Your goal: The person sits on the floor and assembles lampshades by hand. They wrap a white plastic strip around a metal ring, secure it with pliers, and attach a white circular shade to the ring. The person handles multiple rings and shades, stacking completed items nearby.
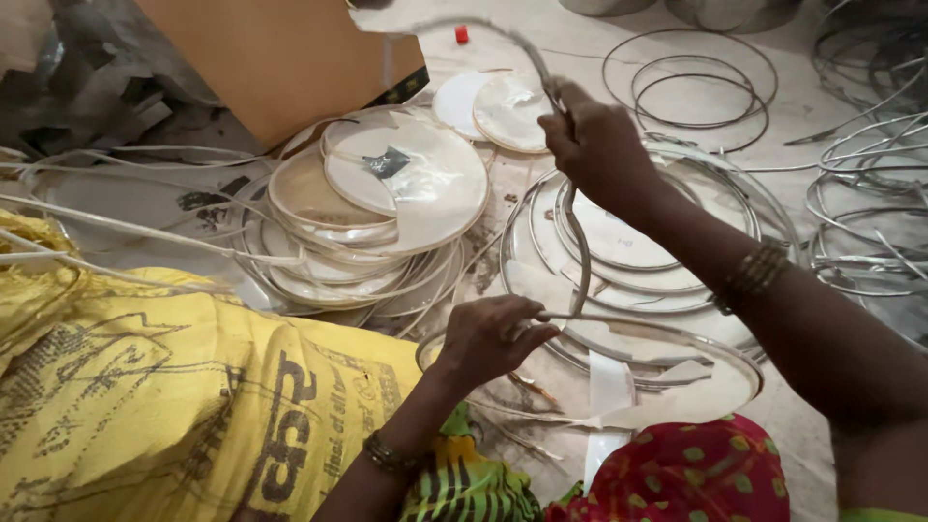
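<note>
Fingers [503, 333] of the left hand [488, 338] are curled shut around a thin metal hoop [667, 333], pinching its rim at the near left edge; the hoop lies low and nearly flat, with a pale translucent sheet [677, 387] inside it. Up and to the right, the right hand [594, 145] is closed on a bent metal strip [570, 232], which runs from above that hand down to the hoop just beside the left fingers. Below the right hand sits a stack of rimmed discs [628, 251] on the floor [580, 48]. Left of both hands lies a heap of pale round discs [387, 203], and beyond it a brown board [280, 58]. Loose wire rings [696, 92] lie past the right hand, with more tangled to its right. Near the left arm, a yellow printed sack [164, 387] covers the lap.
</note>
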